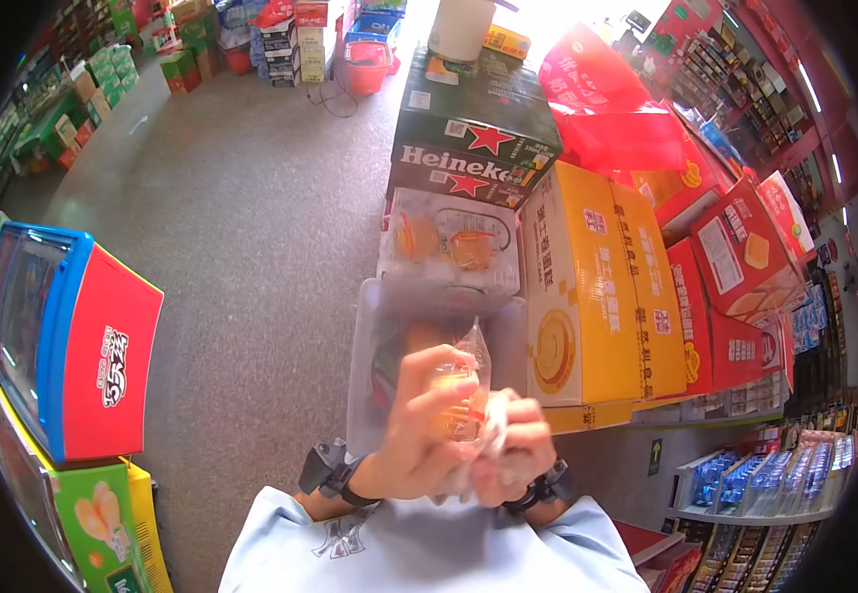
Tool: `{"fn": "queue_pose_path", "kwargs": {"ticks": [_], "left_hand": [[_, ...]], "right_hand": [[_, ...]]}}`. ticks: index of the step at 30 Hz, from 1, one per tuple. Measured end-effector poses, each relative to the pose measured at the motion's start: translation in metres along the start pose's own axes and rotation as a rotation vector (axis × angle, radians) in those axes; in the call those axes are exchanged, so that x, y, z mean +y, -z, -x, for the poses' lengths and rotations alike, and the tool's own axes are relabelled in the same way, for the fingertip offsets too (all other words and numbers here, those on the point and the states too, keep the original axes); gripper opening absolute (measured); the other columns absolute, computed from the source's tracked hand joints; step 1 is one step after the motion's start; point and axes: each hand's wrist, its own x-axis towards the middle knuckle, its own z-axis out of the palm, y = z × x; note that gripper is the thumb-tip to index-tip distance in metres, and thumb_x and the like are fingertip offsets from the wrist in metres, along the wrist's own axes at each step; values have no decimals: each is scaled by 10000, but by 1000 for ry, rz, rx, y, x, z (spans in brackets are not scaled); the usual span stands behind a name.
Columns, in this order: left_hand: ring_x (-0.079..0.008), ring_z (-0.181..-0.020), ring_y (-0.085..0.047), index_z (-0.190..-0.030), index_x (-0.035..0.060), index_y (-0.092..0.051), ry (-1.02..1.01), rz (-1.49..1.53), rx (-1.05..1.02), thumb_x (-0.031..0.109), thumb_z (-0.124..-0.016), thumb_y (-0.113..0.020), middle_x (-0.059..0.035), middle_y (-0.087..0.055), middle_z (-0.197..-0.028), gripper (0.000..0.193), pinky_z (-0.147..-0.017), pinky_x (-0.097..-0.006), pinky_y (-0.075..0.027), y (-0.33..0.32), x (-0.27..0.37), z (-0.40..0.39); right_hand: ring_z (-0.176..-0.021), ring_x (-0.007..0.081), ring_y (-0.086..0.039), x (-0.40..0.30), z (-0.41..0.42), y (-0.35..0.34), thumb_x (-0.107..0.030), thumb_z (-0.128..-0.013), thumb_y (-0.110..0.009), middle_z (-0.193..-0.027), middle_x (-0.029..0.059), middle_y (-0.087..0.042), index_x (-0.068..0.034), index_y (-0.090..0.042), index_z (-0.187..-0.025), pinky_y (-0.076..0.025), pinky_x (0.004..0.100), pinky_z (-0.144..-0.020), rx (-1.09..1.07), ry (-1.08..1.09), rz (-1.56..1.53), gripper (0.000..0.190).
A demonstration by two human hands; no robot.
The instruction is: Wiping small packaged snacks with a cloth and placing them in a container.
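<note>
My left hand [421, 422] grips a clear plastic packet with orange-yellow food [462, 400], held upright near my chest. Close beside it, my right hand [514, 452] is closed on a crumpled whitish cloth or tissue [496, 430], which touches the packet's lower side. Both hands are above the near end of a translucent plastic bin [364, 356]; what lies inside the bin is mostly hidden. Just beyond the bin, two wrapped orange food packets [471, 250] rest on a white printed surface [444, 204].
Heineken cartons [473, 133] stand past the bin, with a white cylindrical container [461, 30] on top. Yellow cake cartons [592, 296] and red cartons [740, 244] are stacked at the right. A blue-and-red freezer [114, 363] stands at the left, across the grey floor.
</note>
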Motion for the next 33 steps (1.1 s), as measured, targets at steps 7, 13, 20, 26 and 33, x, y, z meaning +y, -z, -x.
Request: {"fn": "queue_pose_path", "kwargs": {"ticks": [7, 13, 20, 26, 33], "left_hand": [[-384, -1190, -430, -1314, 46, -524, -2, 60, -132, 388, -954, -534, -258, -348, -1324, 496, -1008, -454, -360, 3, 7, 1], [-388, -1191, -421, -1406, 20, -396, 40, 68, 84, 395, -983, -462, -281, -354, -1340, 570, -992, -468, -351, 12, 1, -5], [-375, -1207, -397, -1422, -37, -333, -3, -61, -46, 436, -1007, -351, -266, -351, -1330, 629, -1023, -461, -312, 5, -4, 5], [-362, -1182, -416, -1425, -22, -333, 121, 92, 146, 323, -1010, -388, -245, -361, -1325, 542, -1014, -443, -333, 5, 1, 2], [-387, -1177, -405, -1393, -33, -397, -54, -131, -220, 273, -974, -497, -255, -350, -1306, 528, -1013, -451, -337, 2, 11, 2]], "right_hand": [[-790, 214, -504, -4, -35, 1, -439, -886, -626, -890, 124, -456, -64, -354, -894, -458, 378, -698, 249, -192, 39, 463], [-590, 213, -522, 7, -13, -17, -202, -737, -735, -822, 119, -525, -41, -451, -881, -467, 347, -557, -128, 233, 187, 357], [-726, 235, -483, 3, -40, 0, -362, -897, -587, -860, 106, -418, -64, -354, -908, -473, 414, -688, 89, 69, 318, 379], [-584, 203, -507, 10, -27, -11, -172, -705, -778, -816, 106, -526, -50, -456, -879, -456, 338, -532, -88, 295, 240, 386], [-776, 223, -496, -9, -44, 6, -349, -910, -592, -884, 102, -427, -73, -351, -919, -461, 378, -689, 238, -144, 180, 367]]}}
